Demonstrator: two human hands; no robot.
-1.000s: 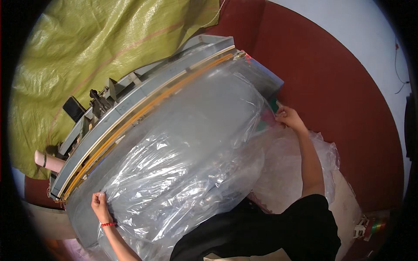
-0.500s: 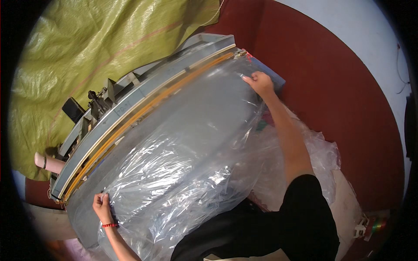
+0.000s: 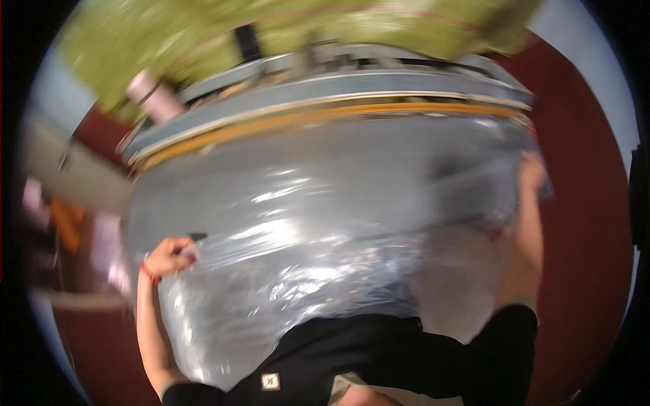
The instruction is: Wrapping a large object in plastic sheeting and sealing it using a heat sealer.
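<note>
A wide sheet of clear plastic film (image 3: 291,233) lies wrinkled and shiny over the grey flat table of a machine, its near part draping toward my body. My left hand (image 3: 172,256), with a red bracelet at the wrist, is closed in a pinch on the film at the left side. Beside its fingertips shows a small dark shape I cannot make out. At the far right corner, my right hand (image 3: 531,172) is closed on the film's right edge; motion blurs its fingers. Between the two hands the film is spread across the table.
Along the table's far side runs a long grey metal bar (image 3: 325,89) with an orange strip (image 3: 379,109) in front. Behind it are a pink cylinder (image 3: 156,98), a dark phone-like slab (image 3: 247,42) and a yellow-green woven tarp (image 3: 379,20). Dark red floor (image 3: 582,203) lies to the right.
My view has turned, so the bar now runs nearly level across the top. Both hands keep to the film's two sides; the left one now appears higher in view, the right one farther right.
</note>
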